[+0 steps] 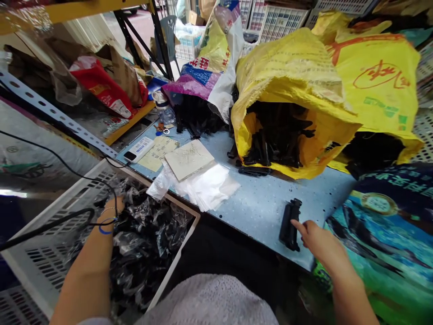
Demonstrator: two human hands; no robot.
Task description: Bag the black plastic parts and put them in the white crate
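Deep among black plastic parts in clear bags (142,253), my left hand (117,205) reaches into a white plastic basket (50,243); its fingers are hidden. A blue band circles that wrist. At the right, my right hand (313,237) has its index finger and thumb side against a small bundle of black plastic parts (290,225), which lies on the blue-grey table (250,212) near its front edge. Clear plastic bags (213,185) lie in a pile on the table between the hands, with a pale square board (189,159) partly on top.
A large yellow sack (287,67) lies open with black parts inside. Beside it are a purple and white sack (206,85) and another yellow sack (379,85). A blue-green printed bag (382,243) borders the right side. A black cable (64,164) crosses above the basket.
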